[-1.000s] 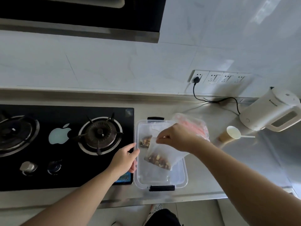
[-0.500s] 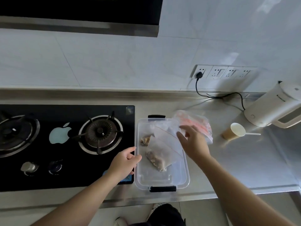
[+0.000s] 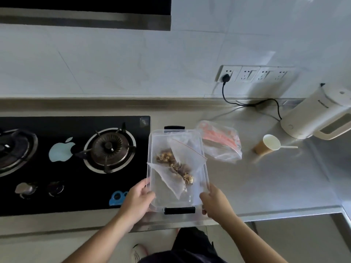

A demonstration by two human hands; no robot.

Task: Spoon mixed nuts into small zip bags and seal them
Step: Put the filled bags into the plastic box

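Two small zip bags (image 3: 177, 168) w/ mixed nuts (image 3: 167, 157) lie overlapped inside a clear plastic tub (image 3: 206, 168), near the counter's near edge. You'll likely find the bags light, limp and slick; pinch them by the zip strip, not the belly. The tub looks stiff and light. Your left hand (image 3: 139, 199) grips its near-left corner, fingers curled on the rim; your right hand (image 3: 215, 200) grips the near-right corner the same way. Just right of the tub: a pack of spare bags (image 3: 221, 143), then a paper cup (image 3: 266, 145) w/ a white scoop (image 3: 288, 147). A kettle (image 3: 321, 114) sits far right, a gas hob (image 3: 76, 158) left. Pale smooth countertop (image 3: 266, 183), tiled wall behind.
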